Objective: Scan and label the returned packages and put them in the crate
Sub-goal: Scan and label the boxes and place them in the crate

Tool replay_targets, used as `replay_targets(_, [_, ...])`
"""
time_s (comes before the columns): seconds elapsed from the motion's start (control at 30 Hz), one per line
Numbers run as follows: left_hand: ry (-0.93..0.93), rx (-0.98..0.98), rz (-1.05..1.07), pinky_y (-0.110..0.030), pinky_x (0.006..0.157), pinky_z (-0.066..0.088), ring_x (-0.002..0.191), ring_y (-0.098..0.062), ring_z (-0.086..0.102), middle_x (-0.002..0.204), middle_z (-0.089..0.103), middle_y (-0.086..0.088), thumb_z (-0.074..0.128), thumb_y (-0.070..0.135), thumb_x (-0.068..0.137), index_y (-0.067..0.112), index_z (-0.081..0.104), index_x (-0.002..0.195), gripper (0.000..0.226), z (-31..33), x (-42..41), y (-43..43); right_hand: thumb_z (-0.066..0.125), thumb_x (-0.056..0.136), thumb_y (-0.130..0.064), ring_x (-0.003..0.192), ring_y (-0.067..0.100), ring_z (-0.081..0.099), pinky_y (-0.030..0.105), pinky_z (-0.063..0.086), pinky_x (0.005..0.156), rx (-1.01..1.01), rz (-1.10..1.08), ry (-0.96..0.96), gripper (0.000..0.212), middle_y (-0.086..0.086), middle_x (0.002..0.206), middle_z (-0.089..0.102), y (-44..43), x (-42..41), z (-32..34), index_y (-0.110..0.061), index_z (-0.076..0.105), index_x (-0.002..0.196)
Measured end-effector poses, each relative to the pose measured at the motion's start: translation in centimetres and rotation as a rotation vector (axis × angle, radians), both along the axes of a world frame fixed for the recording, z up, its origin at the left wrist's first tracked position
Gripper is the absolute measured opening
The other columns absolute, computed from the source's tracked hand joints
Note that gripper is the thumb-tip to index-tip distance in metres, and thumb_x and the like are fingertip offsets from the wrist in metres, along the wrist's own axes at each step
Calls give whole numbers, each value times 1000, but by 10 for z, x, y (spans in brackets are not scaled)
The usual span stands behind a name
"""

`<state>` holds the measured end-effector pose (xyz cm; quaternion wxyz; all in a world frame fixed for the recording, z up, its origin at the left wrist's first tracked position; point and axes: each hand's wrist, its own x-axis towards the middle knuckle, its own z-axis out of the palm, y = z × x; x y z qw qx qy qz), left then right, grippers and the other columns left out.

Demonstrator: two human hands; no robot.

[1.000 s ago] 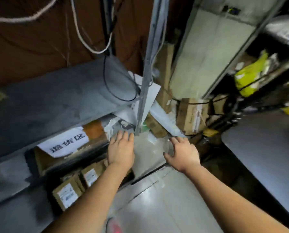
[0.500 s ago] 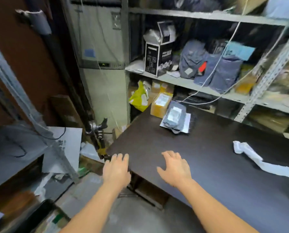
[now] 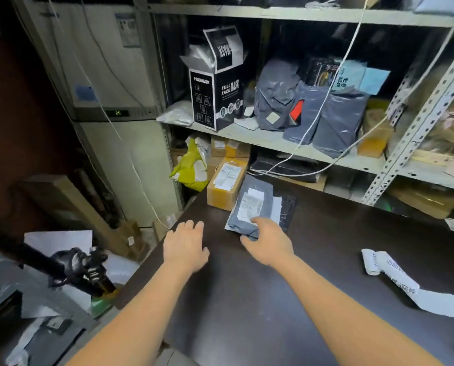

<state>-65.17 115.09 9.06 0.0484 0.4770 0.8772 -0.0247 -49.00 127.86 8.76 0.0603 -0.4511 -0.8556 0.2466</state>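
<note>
Observed change: a second ago the head view looked down at a low shelf of cartons with both hands spread over the floor; half a second ago it had swung up to the dark table, hands at its near corner and the parcel well ahead of them; the right hand (image 3: 268, 244) has now reached the grey plastic mailer bag with a white printed label (image 3: 249, 207). Its fingers lie on top of the bag's near end with the thumb spread out to the side; they are not closed round it, so I judge this as contact rather than a secure hold. The left hand (image 3: 185, 247) is flat and relaxed, fingers nearly together, over the dark brown table top (image 3: 247, 313) just left of the bag and holding nothing; whether the palm touches the surface cannot be told. The bag lies on the table on a white sheet, with its far end beside a yellow-brown cardboard carton with a white shipping label (image 3: 227, 183). A loose strip of white printed label paper (image 3: 394, 276) lies well apart to the right. No scanner and no crate are in view. Judgement: a new package is being picked up; scanning, labelling and crating of it are all outstanding; the slippery film may slide unless the thumb closes under the edge.
</note>
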Motion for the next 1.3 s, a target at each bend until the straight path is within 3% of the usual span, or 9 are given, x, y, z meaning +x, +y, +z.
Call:
replay_targets(0.17, [-91, 25, 46, -41, 101, 44, 132, -23, 46, 142, 49, -2, 55, 45, 93, 22, 39, 145, 59, -12, -78, 85, 63, 91, -42, 126, 27, 54, 35, 45, 96, -63, -34, 52, 52, 6, 136, 59, 82, -83, -9, -14, 56, 135])
replay_targets(0.33, [-307, 169, 192, -43, 96, 47, 125, -30, 54, 134, 56, -8, 45, 56, 97, 17, 50, 132, 53, -38, -138, 166, 69, 90, -38, 113, 21, 65, 13, 42, 66, -262, -214, 244, 40, 0, 122, 70, 150, -152, -30, -17, 64, 123])
replay_targets(0.47, [-567, 293, 259, -32, 87, 42, 120, -32, 58, 128, 64, -11, 53, 54, 95, 15, 55, 131, 53, -62, -149, 211, 69, 92, -34, 118, 23, 64, 37, 55, 96, -409, -262, 232, 40, 2, 130, 68, 183, -181, -58, -14, 66, 128])
replay_targets(0.57, [-750, 405, 269, -23, 81, 40, 112, -24, 62, 121, 69, -3, 69, 34, 91, 18, 59, 126, 40, -75, -145, 222, 69, 92, -28, 118, 22, 65, 38, 54, 97, -418, -248, 246, 38, 2, 129, 69, 191, -187, -68, -15, 68, 128])
replay_targets(0.73, [-784, 657, 246, -26, 81, 48, 101, -13, 65, 112, 70, 8, 77, 23, 84, 27, 60, 117, 37, -68, -129, 211, 70, 89, -21, 104, 15, 69, 40, 57, 92, -375, -186, 390, 38, -5, 121, 72, 186, -173, -47, -22, 67, 127])
replay_targets(0.83, [-763, 769, 217, -8, 70, 44, 96, 5, 61, 109, 66, 13, 82, 28, 79, 30, 54, 114, 45, -45, -106, 204, 67, 88, -17, 98, 14, 71, 41, 59, 86, -334, -140, 500, 38, -8, 115, 73, 177, -145, -18, -29, 67, 124])
replay_targets(0.97, [-753, 804, 97, -14, 70, 45, 99, -1, 60, 112, 61, 11, 84, 32, 76, 29, 51, 110, 49, -14, -49, 192, 67, 90, -12, 89, 0, 71, 18, 55, 75, -353, -170, 619, 39, -19, 107, 72, 158, -74, 14, -37, 67, 120])
replay_targets(1.17, [-838, 772, -26, -16, 68, 51, 97, 2, 62, 110, 63, 17, 79, 40, 81, 29, 53, 110, 40, 22, 97, 167, 68, 91, -23, 88, 9, 73, 37, 61, 80, -335, -269, 653, 46, -10, 121, 68, 115, 91, 40, -35, 60, 135])
replay_targets(1.3, [-829, 673, 59, -28, 62, 45, 75, -9, 63, 81, 67, 7, 77, 44, 81, 19, 53, 86, 35, 11, 217, 141, 69, 88, -26, 90, 9, 73, 40, 60, 83, -354, -337, 545, 42, -12, 115, 71, 78, 215, 26, -36, 65, 129])
